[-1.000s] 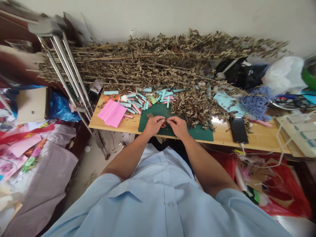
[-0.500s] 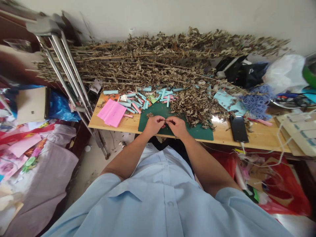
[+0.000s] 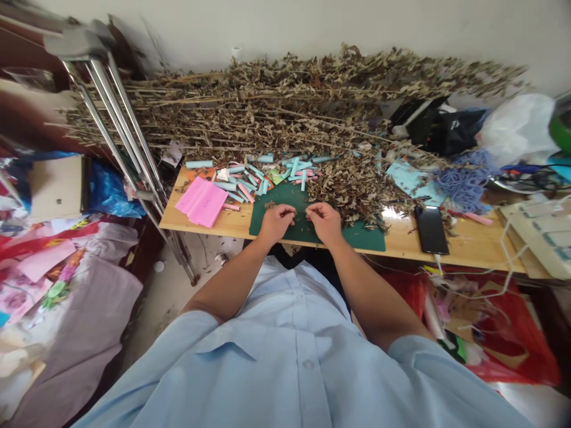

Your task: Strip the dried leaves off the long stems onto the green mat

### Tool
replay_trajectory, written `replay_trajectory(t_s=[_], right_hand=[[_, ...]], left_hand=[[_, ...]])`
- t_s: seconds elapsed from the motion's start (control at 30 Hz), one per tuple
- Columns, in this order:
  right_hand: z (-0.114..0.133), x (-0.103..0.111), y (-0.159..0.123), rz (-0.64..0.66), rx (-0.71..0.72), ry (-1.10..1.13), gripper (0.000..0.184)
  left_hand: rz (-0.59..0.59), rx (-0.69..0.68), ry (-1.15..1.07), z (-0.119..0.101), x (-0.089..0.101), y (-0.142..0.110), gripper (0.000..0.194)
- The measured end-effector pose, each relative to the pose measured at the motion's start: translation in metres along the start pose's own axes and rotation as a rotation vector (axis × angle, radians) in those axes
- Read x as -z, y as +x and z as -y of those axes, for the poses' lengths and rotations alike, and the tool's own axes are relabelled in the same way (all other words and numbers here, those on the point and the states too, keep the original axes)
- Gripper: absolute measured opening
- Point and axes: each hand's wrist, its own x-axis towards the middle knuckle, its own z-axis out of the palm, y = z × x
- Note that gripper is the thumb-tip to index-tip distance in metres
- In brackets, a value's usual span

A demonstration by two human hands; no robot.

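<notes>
Over the green cutting mat point(image 3: 363, 236) are both my hands, a short gap between them. My left hand point(image 3: 277, 223) is closed, its thumb and fingers pinched together; whatever they hold is too small to make out. My right hand point(image 3: 325, 222) is pinched as well, close to the heap of dried leaves point(image 3: 352, 187), and its fingertips show nothing I can name. A small clump of dried leaf point(image 3: 270, 205) lies on the mat just behind my left hand. Beyond the mat are several rolled blue and pink paper tubes point(image 3: 243, 187).
Pink paper sheets point(image 3: 201, 202) lie at the wooden table's left end. Dried leafy stalks point(image 3: 267, 107) stretch along the wall. A phone point(image 3: 431, 230) on a cable, blue string point(image 3: 468, 178) and a power strip point(image 3: 542, 235) are on the right. Metal crutches point(image 3: 120, 113) lean at left.
My hands were together, fingertips meeting over the mat. Now they are apart, the right one shifted slightly right and both still pinched.
</notes>
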Motion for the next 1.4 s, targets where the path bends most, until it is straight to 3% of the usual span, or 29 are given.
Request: replay_trajectory(t_s=[0.23,0.37,0.43,0.53,0.63,0.73,0.83,1.07,1.17,1.27,1.4], right_hand=[[0.000,0.002,0.010,0.145,0.012,-0.090,0.021],[0.011,0.017,0.019,0.200,0.145,-0.172,0.020],[0.016,0.026,0.020,0.183,0.140,-0.163,0.023],[0.020,0.036,0.015,0.116,0.068,-0.065,0.028],[0.017,0.036,0.001,-0.032,0.034,0.057,0.032],[0.008,0.026,-0.016,-0.196,0.019,0.147,0.041],[-0.004,0.010,-0.025,-0.277,-0.008,0.181,0.050],[-0.012,-0.036,0.003,-0.245,0.003,0.156,0.064],[-0.003,-0.047,0.023,-0.146,0.042,0.158,0.070],[0.006,-0.038,0.033,-0.036,0.083,0.204,0.070],[0.004,-0.015,0.025,-0.005,0.054,0.233,0.062]], left_hand=[[-0.014,-0.101,0.136,0.005,0.001,0.002,0.020],[-0.031,-0.163,0.175,0.008,0.001,0.002,0.023],[-0.030,-0.174,0.197,0.007,0.001,0.002,0.025],[-0.038,-0.203,0.241,0.005,0.001,0.001,0.026],[-0.027,-0.253,0.289,0.003,-0.002,-0.001,0.027],[0.001,-0.297,0.322,0.001,-0.004,-0.002,0.026],[0.011,-0.315,0.324,0.000,-0.005,-0.003,0.025],[-0.035,-0.235,0.225,0.001,0.001,-0.014,0.030],[-0.096,-0.262,0.243,-0.002,0.007,-0.023,0.026],[-0.133,-0.257,0.263,-0.005,0.016,-0.034,0.022],[-0.090,-0.306,0.313,-0.002,0.024,-0.050,0.019]])
